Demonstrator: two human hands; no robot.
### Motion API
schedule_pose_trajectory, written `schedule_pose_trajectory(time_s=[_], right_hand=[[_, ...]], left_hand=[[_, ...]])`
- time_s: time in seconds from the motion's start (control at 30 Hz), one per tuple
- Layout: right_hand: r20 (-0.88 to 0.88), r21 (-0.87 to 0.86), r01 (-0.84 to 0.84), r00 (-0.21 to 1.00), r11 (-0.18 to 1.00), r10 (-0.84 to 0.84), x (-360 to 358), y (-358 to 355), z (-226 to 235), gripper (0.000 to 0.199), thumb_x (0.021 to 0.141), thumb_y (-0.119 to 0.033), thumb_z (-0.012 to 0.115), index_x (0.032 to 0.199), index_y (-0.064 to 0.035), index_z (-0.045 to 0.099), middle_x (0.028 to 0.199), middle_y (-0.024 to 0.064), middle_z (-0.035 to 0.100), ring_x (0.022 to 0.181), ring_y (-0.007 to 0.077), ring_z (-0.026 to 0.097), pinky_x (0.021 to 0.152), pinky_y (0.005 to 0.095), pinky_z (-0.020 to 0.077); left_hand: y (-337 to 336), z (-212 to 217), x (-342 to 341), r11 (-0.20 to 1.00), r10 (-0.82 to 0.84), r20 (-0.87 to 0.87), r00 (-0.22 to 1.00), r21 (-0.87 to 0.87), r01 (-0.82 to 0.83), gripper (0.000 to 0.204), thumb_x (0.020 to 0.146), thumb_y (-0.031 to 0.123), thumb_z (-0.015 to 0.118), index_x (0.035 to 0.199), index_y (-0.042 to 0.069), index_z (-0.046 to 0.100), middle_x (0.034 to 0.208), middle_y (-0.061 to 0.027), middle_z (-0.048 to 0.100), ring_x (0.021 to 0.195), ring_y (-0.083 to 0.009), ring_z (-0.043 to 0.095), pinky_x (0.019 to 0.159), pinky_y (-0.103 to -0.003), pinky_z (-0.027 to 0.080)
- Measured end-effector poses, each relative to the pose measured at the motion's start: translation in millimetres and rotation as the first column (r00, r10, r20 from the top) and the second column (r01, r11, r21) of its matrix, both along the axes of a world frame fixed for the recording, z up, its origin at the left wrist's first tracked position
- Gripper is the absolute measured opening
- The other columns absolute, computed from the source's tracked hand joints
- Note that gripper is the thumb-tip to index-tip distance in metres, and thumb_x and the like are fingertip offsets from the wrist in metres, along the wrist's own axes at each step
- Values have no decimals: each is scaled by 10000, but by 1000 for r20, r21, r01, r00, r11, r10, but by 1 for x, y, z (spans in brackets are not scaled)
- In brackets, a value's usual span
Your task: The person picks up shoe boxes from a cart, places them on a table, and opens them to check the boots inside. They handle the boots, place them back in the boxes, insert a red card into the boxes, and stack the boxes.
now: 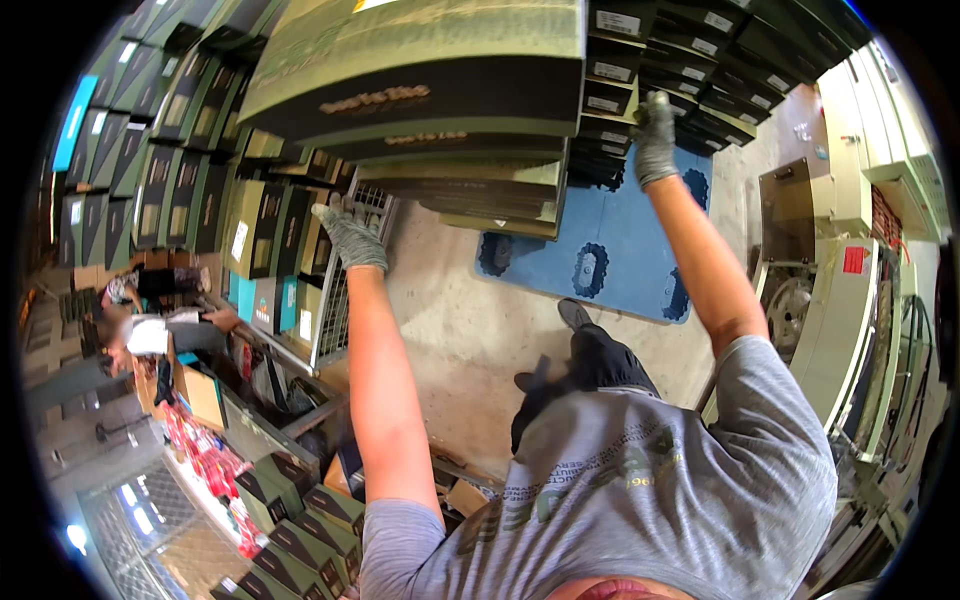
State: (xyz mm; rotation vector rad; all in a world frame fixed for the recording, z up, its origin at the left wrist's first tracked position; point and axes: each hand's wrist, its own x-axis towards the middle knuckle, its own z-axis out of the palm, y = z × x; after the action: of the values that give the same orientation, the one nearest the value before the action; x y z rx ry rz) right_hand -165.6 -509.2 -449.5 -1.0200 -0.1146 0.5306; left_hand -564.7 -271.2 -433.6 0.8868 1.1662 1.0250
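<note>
A tall stack of dark green and black shoebox-like cartons [420, 95] rises in front of me, its topmost carton close to the camera. My left hand [352, 238], in a grey glove, is to the left of the stack with its fingers apart, near a metal mesh rack [335, 290]. No object shows in it. On the stack's other side my right hand [656, 140], gloved too, reaches forward with its fingers stretched out. It is nearest to further stacked boxes [690, 70] with white labels; whether it touches them I cannot tell.
A blue plastic pallet [545, 265] lies on the floor under the boxes. More cartons [180, 190] are piled at left, and others [290, 530] at lower left. Another person [150, 335] bends over beside a cart. Pale machinery [830, 330] stands at right.
</note>
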Motion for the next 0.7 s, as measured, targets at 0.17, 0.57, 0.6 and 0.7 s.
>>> schedule_pose_trajectory(time_s=[0.17, 0.57, 0.6, 0.7], right_hand=[[-137, 192, -45, 988, 980, 73, -62, 64, -104, 660, 944, -623, 568, 1377, -125, 556, 1260, 52, 609, 1197, 184, 556, 1044, 354, 453], [-42, -97, -108, 994, 989, 104, -42, -3, -200, 715, 952, -649, 543, 1429, -118, 506, 1302, 28, 576, 1246, 141, 483, 1091, 356, 379], [-77, -107, -119, 991, 987, 111, -32, -9, -225, 704, 954, -636, 543, 1426, -115, 507, 1300, 30, 577, 1241, 142, 485, 1087, 357, 382], [-156, -49, -144, 978, 988, 135, -56, 28, -259, 673, 961, -599, 545, 1420, -107, 512, 1294, 35, 581, 1227, 145, 493, 1075, 359, 391]], left_hand=[[46, -91, 59, 991, -30, 86, 996, -126, 41, 1072, 742, 938, 415, 1538, 221, 377, 1572, -74, 381, 1431, -302, 324, 1131, -565, 224], [92, -162, -22, 984, -48, 370, 928, -140, 107, 1004, 797, 909, 391, 1536, 229, 391, 1556, -41, 428, 1454, -247, 333, 1162, -527, 182], [84, -169, 10, 989, -37, 309, 950, -122, 78, 984, 802, 896, 406, 1524, 226, 409, 1547, -49, 433, 1447, -253, 339, 1161, -524, 184], [52, -171, 72, 996, -59, 134, 989, -59, 67, 936, 807, 855, 470, 1482, 207, 461, 1522, -87, 444, 1431, -285, 347, 1162, -521, 195]])
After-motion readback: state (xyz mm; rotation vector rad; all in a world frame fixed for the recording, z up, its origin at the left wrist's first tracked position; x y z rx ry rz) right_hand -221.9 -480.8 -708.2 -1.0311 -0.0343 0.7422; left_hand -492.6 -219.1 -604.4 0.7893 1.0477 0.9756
